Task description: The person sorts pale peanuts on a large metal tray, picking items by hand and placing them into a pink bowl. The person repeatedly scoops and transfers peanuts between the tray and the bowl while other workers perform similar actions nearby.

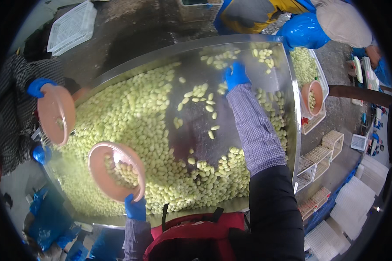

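Observation:
My left hand (136,208), in a blue glove, grips the near rim of a pink plastic bowl (99,169). The bowl is tilted and holds some pale green, grape-like oval pieces (127,172). My right hand (237,76), also blue-gloved, reaches across a rimmed steel table (228,130) to its far part. Small groups of oval pieces (219,60) lie just beyond its fingers; whether it holds any is hidden. A thick layer of the same pieces (124,114) covers the table's left side and near edge.
At left a co-worker's gloved hand (40,87) holds another pink bowl (54,114) over the table. Right of the table stand a crate of green pieces (302,65) and a pink bowl (308,89). White crates (313,160) line the floor. A blue-covered person (303,31) is beyond the far corner.

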`<state>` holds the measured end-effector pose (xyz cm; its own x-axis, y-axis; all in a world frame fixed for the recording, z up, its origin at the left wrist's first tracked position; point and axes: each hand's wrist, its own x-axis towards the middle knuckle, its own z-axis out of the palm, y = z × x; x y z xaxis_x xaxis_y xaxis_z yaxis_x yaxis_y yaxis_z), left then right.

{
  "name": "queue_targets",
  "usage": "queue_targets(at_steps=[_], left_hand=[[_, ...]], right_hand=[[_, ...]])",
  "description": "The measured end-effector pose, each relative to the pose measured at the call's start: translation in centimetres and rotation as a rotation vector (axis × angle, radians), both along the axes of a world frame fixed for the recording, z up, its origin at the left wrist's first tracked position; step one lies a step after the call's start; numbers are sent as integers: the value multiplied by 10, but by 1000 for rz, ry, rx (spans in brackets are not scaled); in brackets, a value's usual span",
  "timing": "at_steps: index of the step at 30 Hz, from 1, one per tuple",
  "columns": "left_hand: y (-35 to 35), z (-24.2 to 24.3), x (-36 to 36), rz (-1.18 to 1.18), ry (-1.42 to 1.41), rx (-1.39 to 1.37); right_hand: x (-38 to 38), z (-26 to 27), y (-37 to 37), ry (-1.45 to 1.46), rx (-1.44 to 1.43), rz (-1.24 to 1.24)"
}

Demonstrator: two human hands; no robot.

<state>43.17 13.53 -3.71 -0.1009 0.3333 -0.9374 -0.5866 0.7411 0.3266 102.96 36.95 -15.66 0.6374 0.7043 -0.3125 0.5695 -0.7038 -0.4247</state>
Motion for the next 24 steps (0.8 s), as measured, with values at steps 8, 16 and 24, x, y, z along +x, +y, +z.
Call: queue_targets(at_steps=[8, 16, 24], left_hand=[[-27, 33, 22, -83, 98, 103], [-70, -3, -5, -303, 201, 152], [-84, -15, -7, -115, -4, 168]], right_hand=[[-129, 31, -87, 237, 2, 94], [-309, 175, -168, 1047, 262, 287], [-361, 226, -150, 1416, 43, 500]])
